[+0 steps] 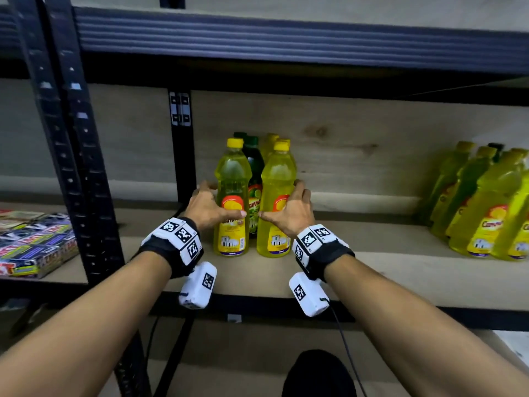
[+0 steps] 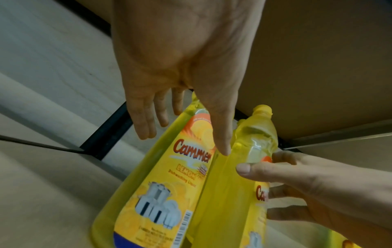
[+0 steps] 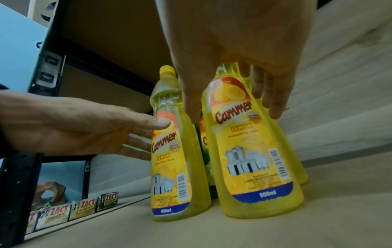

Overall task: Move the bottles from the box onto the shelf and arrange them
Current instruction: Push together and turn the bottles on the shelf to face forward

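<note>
Two yellow Cammer dish-liquid bottles stand upright side by side on the wooden shelf (image 1: 357, 270). My left hand (image 1: 221, 200) lies by the left bottle (image 1: 233, 176). Its thumb (image 2: 222, 142) touches the label, and its straight fingers (image 2: 146, 127) spread past the bottle's left side. My right hand (image 1: 282, 199) wraps the right bottle (image 1: 279, 176), with the thumb (image 3: 189, 107) across the front and the fingers (image 3: 275, 104) on the right side. A green bottle (image 1: 254, 164) and more yellow ones (image 1: 270, 140) stand behind the pair. The box is out of view.
A cluster of yellow bottles (image 1: 481, 213) stands at the shelf's right end, with bare board between it and my hands. A black upright (image 1: 180, 156) rises just left of the bottles. Packs of ZACT (image 1: 34, 242) fill the neighbouring shelf. The upper shelf beam (image 1: 286, 41) hangs overhead.
</note>
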